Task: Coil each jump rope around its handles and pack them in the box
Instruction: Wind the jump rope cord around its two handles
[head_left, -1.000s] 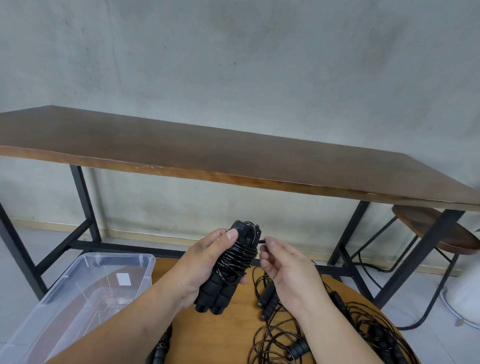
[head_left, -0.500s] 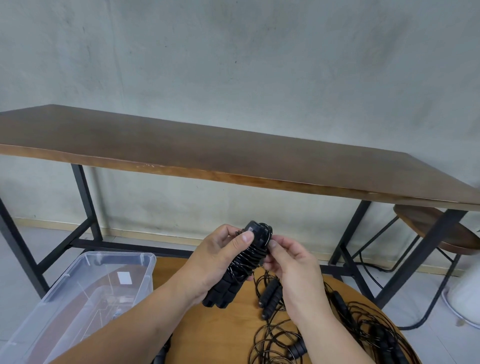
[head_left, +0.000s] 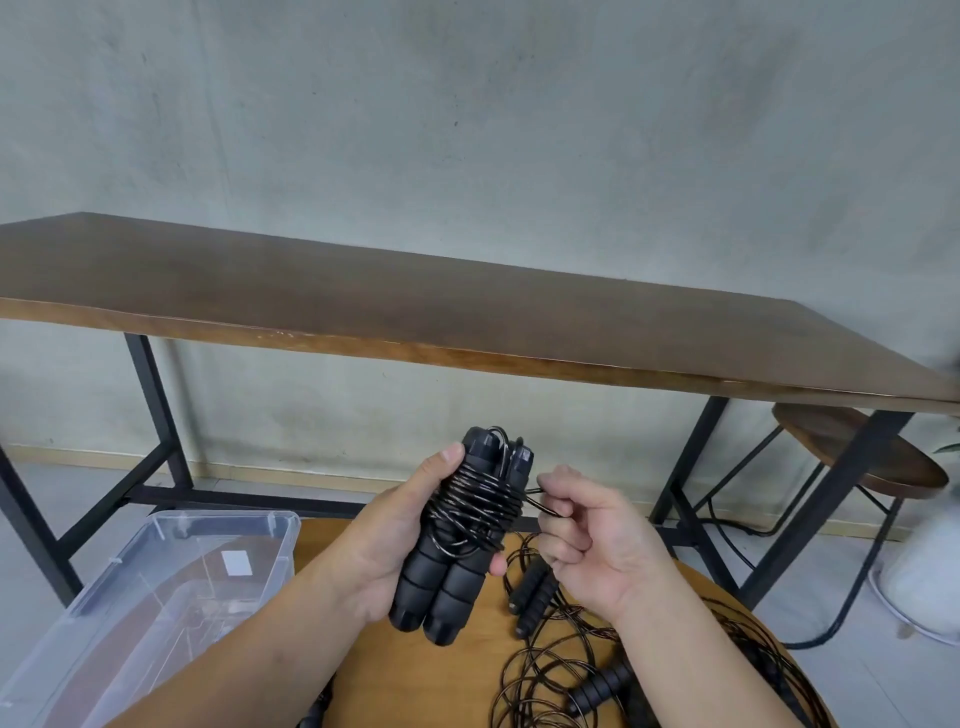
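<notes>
Left hand (head_left: 387, 540): we are gripping the coiled jump rope (head_left: 462, 535) above the round tabletop (head_left: 415, 670). Right hand (head_left: 592, 540): we are pinching its loose cord end (head_left: 540, 501). Uncoiled ropes (head_left: 561, 670) are lying below; clear box (head_left: 156, 587) is sitting left.

Two hands: left hand (head_left: 387, 545), right hand (head_left: 597, 540). One coiled jump rope (head_left: 462, 530) with two handles. One clear plastic box (head_left: 156, 597). One round table (head_left: 415, 670), one long table (head_left: 415, 306), one stool (head_left: 857, 452). The loose ropes (head_left: 561, 670) are tangled; their number cannot be told.
</notes>
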